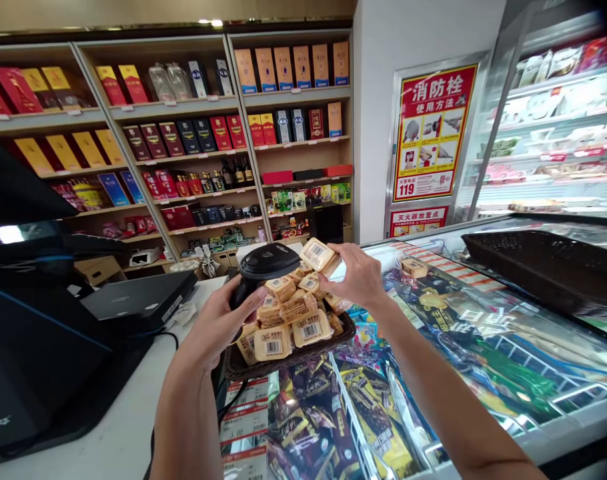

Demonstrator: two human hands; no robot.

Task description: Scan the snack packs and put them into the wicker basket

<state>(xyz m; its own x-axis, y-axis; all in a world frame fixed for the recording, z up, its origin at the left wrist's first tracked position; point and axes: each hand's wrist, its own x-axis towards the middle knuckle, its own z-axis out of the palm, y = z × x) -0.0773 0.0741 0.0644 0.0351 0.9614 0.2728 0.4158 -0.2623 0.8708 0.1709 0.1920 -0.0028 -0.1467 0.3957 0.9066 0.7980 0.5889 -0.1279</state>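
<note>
My left hand point(228, 313) is wrapped round the handle of a black barcode scanner point(269, 260), whose head points to the right. Between the thumb and fingers of my right hand point(356, 275) is a small wrapped snack pack point(317, 255), its barcode label turned up, close to the scanner head. Below both hands a dark woven basket point(283, 362) holds a heap of similar packs point(273, 343), most showing barcodes. The basket stands on the glass top of a freezer, at the counter's edge. One more pack point(414, 267) lies apart on the glass to the right.
Left of me a white counter point(123, 407) carries a black checkout terminal point(33, 347) and a flat black device point(143, 293). The glass-topped freezer point(353, 427) holds ice cream packs. A dark tray point(543, 267) sits at its right. Shelves of boxed goods point(198, 137) line the back wall.
</note>
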